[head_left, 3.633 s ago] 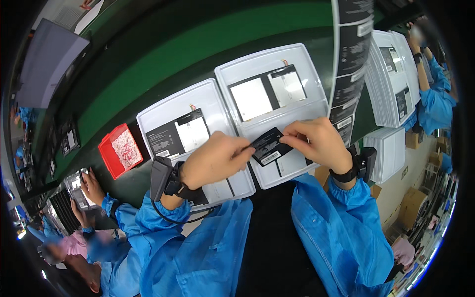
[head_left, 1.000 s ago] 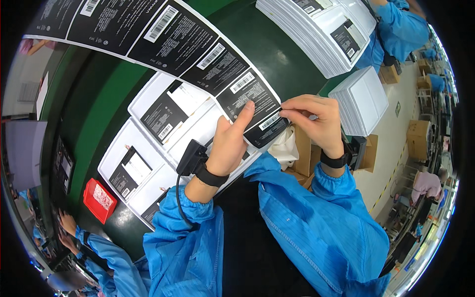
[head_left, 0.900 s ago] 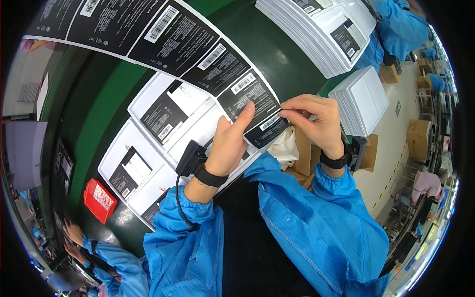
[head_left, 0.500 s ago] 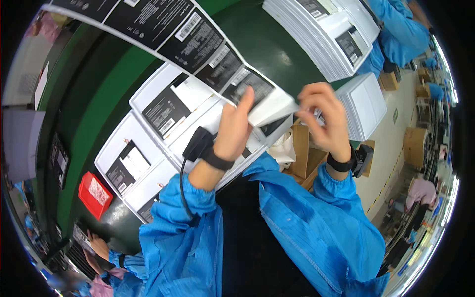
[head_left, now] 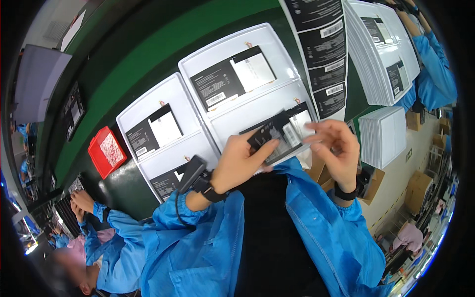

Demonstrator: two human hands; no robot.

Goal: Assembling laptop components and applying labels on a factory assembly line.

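My left hand (head_left: 240,166) is closed around the near left end of a flat black printed piece with a barcode (head_left: 269,136). Its thumb lies on the top face. My right hand (head_left: 340,151) is at the piece's right end, fingers curled and smeared by motion; whether they pinch it cannot be made out. Under the hands, in the near compartment of a white tray (head_left: 240,116), lies a flat black-and-white pack (head_left: 301,119), partly covered. The far compartment holds a similar pack (head_left: 232,79). Just right of this tray lies a long strip of black printed labels (head_left: 324,64).
Another white tray (head_left: 185,106) with packs stands to the left, beside a red bin (head_left: 106,152) of small white bits. White tray stacks (head_left: 383,136) rise at right, near a person's blue sleeve (head_left: 435,74). Cardboard boxes (head_left: 373,185) stand below. A co-worker's hands (head_left: 81,203) work at lower left.
The label strip has swung from the upper left to the right of the tray, out of my left hand. Both hands are now lower, over the near compartment, with my left hand on the black piece.
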